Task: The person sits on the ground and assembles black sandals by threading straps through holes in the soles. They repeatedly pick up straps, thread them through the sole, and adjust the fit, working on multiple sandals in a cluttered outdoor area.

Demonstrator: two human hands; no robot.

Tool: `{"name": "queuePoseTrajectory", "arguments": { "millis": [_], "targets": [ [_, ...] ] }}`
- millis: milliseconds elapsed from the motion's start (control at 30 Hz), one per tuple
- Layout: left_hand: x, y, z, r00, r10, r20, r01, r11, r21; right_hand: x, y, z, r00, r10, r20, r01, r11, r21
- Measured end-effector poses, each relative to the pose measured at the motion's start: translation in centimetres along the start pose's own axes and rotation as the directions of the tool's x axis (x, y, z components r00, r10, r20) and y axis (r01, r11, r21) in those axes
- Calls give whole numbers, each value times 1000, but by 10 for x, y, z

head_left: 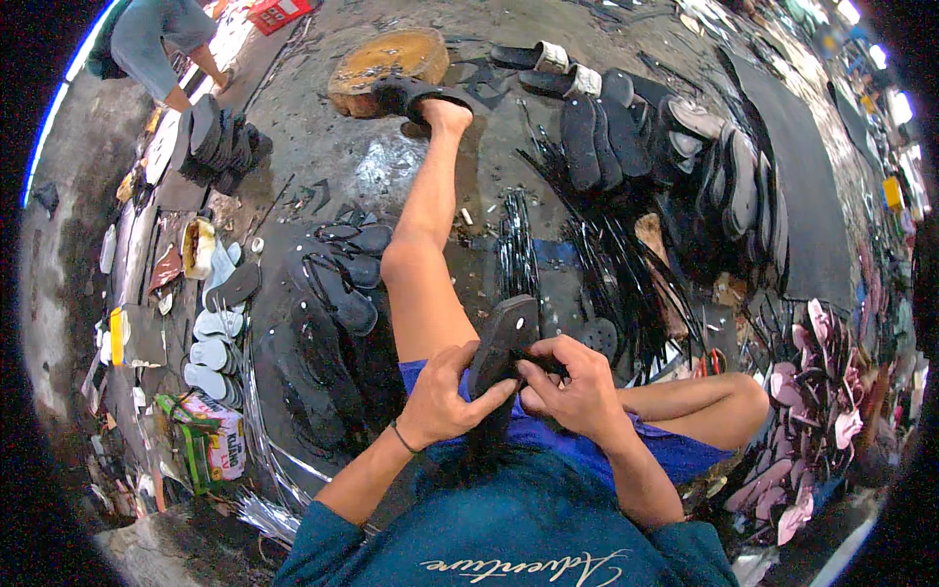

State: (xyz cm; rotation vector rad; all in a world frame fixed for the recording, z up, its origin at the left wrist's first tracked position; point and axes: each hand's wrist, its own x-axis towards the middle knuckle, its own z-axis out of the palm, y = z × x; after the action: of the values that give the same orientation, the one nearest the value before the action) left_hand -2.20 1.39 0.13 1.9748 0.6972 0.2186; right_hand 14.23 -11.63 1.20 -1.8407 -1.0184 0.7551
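Note:
In front of my body, a black flip-flop sole (pixel 506 328) is held tilted up, with a small white dot near its top end. My left hand (pixel 440 399) is closed around its lower left side, thumb across the near end. On the sole's right side, my right hand (pixel 577 391) is closed in a pinch at the edge. Something dark and thin shows between those fingertips, too small and shaded to name. Left of my outstretched leg lie several finished-looking black flip-flops (pixel 337 284) with straps. Long black strips (pixel 516 249) lie bundled on the floor beyond the sole.
A round wooden block (pixel 391 68) stands by my foot. Stacked black soles (pixel 602 142) and a dark sheet (pixel 792 186) lie to the right, pink soles (pixel 782 430) nearer. Grey soles (pixel 215 352) and a green carton (pixel 202 440) are at left. Another person (pixel 156 49) bends at far left.

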Motion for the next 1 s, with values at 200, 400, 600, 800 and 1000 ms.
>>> {"name": "queuePoseTrajectory", "arguments": {
  "millis": [200, 400, 600, 800, 1000],
  "targets": [
    [-1, 0, -13, 985, 125, -117, -131, 990, -48, -5, 5, 0, 992, -57, -112, 55, 998, -24],
    [9, 22, 3, 993, 15, -119, -34, 988, -154, -6, -2, 5, 990, 3, -141, 1, 1000, 29],
    [2, 19, 7, 995, 53, -81, -55, 998, -30, -18, 15, 21, 996, -60, -67, 51, 990, -133],
    [-3, 6, 3, 995, 44, -93, -49, 998, -49, -11, 38, 38, 989, -50, -136, 44, 998, -47],
    [7, 5, 3, 980, 148, -135, -136, 986, 91, 0, 16, 42, 997, 6, -78, -11, 998, -61]
  ]
}}
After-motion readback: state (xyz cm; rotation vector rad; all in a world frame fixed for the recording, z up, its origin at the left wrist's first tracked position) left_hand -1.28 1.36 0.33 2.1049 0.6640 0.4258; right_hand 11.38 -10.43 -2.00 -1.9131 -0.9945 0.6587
